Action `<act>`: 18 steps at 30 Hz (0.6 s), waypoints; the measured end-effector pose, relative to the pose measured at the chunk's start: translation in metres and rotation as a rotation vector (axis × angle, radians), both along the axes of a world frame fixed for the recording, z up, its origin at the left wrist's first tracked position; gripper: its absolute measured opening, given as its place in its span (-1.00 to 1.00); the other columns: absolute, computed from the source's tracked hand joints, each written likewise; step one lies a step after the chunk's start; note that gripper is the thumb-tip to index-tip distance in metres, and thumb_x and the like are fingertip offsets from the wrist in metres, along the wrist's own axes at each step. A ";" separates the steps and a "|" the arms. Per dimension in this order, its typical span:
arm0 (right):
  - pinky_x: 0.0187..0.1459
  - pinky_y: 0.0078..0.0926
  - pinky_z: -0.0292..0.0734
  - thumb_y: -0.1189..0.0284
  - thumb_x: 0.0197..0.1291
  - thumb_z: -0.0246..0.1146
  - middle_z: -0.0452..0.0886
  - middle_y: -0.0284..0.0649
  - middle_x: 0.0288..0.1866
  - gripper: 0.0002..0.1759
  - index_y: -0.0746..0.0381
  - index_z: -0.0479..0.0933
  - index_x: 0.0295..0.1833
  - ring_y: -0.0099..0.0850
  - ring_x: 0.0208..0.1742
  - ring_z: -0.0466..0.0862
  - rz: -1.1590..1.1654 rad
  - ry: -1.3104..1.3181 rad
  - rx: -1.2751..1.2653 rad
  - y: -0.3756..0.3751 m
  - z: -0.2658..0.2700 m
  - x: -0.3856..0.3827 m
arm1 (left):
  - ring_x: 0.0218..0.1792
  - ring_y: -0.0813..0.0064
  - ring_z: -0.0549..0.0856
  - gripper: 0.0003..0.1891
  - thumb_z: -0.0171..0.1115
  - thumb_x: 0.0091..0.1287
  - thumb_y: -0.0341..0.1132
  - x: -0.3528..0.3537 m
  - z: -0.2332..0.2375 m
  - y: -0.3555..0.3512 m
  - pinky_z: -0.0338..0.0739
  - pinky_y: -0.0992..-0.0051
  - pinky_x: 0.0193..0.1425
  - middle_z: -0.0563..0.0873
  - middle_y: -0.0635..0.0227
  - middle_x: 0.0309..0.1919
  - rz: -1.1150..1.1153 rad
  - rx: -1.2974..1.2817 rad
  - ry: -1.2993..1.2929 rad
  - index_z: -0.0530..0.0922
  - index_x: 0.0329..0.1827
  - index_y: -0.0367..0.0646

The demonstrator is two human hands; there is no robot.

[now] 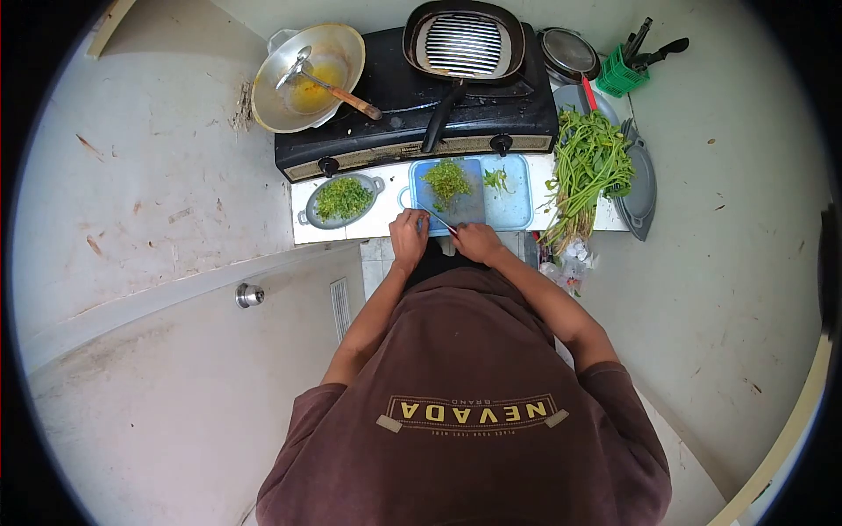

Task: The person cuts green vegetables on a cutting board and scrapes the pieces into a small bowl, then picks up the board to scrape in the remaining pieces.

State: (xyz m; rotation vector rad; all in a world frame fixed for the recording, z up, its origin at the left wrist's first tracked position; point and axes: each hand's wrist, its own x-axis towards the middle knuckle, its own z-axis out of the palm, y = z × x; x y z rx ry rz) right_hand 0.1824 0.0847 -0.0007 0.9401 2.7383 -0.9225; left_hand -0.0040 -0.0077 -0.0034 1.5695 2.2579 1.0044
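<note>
My right hand (478,243) grips a knife (438,219) with a red and dark handle, its blade slanting up and left. At the blade's tip end, my left hand (410,233) has its fingers bunched at the near left edge of a blue cutting board (465,212); what they hold, if anything, is hidden. Chopped greens (445,181) lie in a heap on the board, beyond the knife. To their right, a few loose leaves (496,181) rest on the lighter blue part (519,210). Left of the board, an oval grey dish (310,217) holds more chopped greens (344,200).
Behind the board stands a black stove (386,66) with a pan (351,48) holding a ladle (351,101), and a grill pan (519,53). A bunch of leafy stems (589,167) lies at right, beside grey plates (642,188). A green basket (621,77) holds knives.
</note>
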 end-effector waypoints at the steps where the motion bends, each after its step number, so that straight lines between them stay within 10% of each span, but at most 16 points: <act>1: -0.11 0.09 0.70 0.15 0.46 0.19 0.76 0.14 -0.31 -0.56 0.35 0.69 -0.16 0.14 -0.21 0.78 -0.011 -0.012 -0.014 0.000 0.003 0.004 | -0.15 0.13 0.72 -0.96 0.39 0.34 -0.42 0.000 -0.004 -0.001 0.52 0.13 -0.03 0.73 0.25 -0.25 0.007 -0.018 0.008 0.71 -0.20 -0.14; 18: -0.11 0.09 0.71 0.10 0.48 0.16 0.75 0.16 -0.31 -0.52 0.34 0.68 -0.17 0.16 -0.23 0.78 0.005 -0.036 -0.044 0.001 0.006 0.000 | -0.09 0.18 0.68 -0.96 0.36 0.39 -0.38 0.003 -0.004 0.004 0.46 0.15 0.01 0.72 0.32 -0.18 0.013 -0.089 0.068 0.72 -0.17 -0.09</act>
